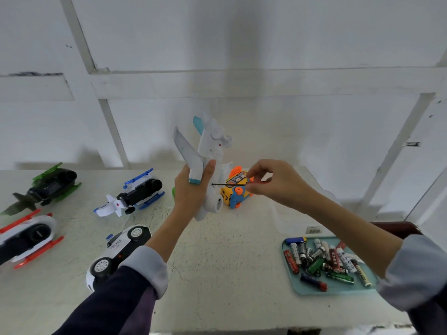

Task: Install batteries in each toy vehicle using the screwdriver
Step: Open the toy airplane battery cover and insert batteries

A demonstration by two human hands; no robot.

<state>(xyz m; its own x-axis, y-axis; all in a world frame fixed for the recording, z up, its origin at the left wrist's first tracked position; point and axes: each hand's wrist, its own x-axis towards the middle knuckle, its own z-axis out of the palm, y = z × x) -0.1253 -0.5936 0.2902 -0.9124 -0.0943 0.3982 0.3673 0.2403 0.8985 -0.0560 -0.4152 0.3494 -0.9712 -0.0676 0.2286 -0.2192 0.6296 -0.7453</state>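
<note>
Gripping a white plane (205, 160) with teal wing tips upright above the table (229, 262), the left hand (191, 192) curls round its body. Right hand (273, 182) pinches a thin screwdriver (229, 184), shaft level, tip at the plane's underside. Yellow-orange toy (235, 192) sits just behind. Green (46, 187), blue (135, 192) and red (29, 235) craft plus a police car (118, 250) lie left. Battery tray (331, 264) sits right, near the front edge. Bare tabletop lies between the arms.

Six toys (208, 165) were in view: one plane, one bus (235, 189), one car (118, 252), three jets (135, 192). One screwdriver (232, 183), one tray (297, 281), many batteries (326, 259).
</note>
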